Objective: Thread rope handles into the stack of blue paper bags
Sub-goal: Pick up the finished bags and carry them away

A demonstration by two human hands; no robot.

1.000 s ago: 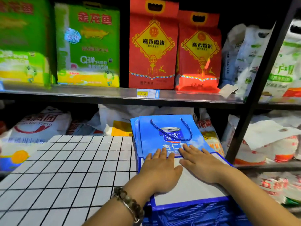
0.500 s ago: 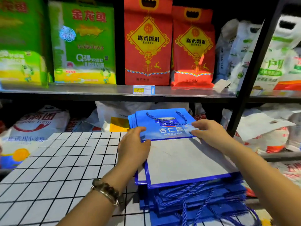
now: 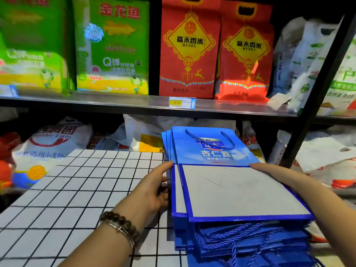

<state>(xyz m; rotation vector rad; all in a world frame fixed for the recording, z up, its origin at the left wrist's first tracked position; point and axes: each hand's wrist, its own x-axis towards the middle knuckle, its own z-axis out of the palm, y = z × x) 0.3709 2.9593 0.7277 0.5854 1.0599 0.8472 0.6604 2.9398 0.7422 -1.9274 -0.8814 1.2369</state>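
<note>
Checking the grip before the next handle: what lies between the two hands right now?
In the head view, the stack of blue paper bags lies between the left hand and the right hand, one hand at each side edge.

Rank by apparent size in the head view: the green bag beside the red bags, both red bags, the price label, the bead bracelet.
Green bag
Left red bag and right red bag, alike
Bead bracelet, though near the camera
Price label

Shelf edge just beyond the bags; gridded table open leftward
</note>
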